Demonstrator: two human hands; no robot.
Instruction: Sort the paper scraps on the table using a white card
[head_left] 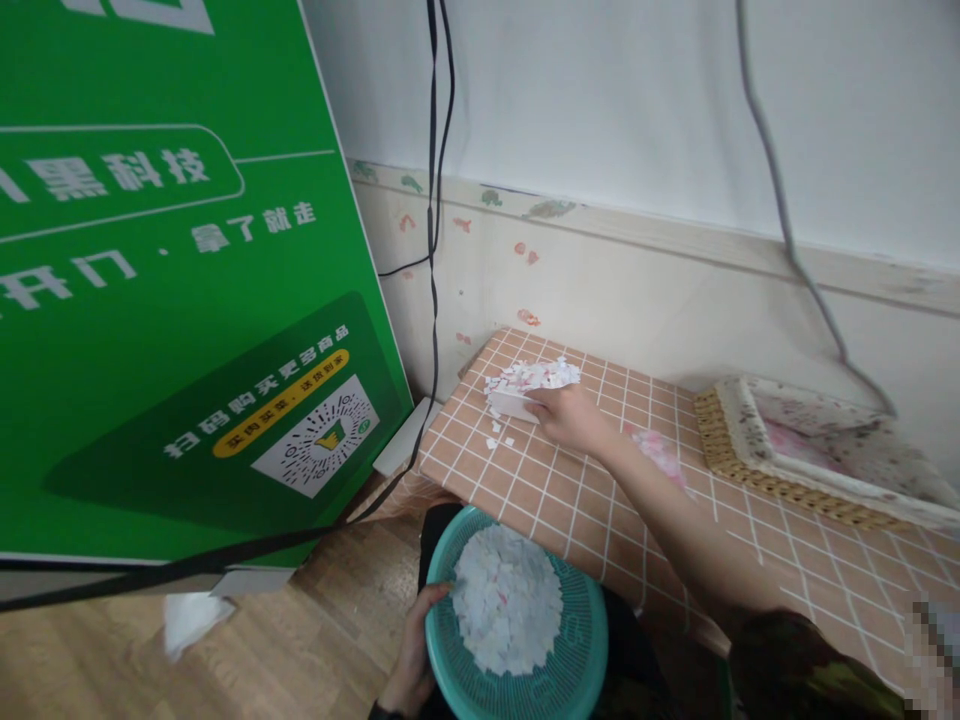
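A teal plastic basket [583, 640] rests at my lap below the table edge, with a heap of small white paper scraps [508, 600] inside. My left hand [420, 640] grips the basket's left rim, thumb over the edge. Up on the table, my right hand [566, 415] is closed on a flat white piece [513, 405], which looks like card or folded paper. That piece stands against the near side of a pile of paper scraps [534, 375]. A few loose scraps [495, 438] lie on the cloth nearer to me.
The table wears a brown checked cloth [480, 470]. A wicker basket with a floral lining [750, 450] stands at the right by the wall. A tall green cabinet [225, 330] fills the left. Black cables [433, 330] hang between it and the table. White litter [193, 620] lies on the floor.
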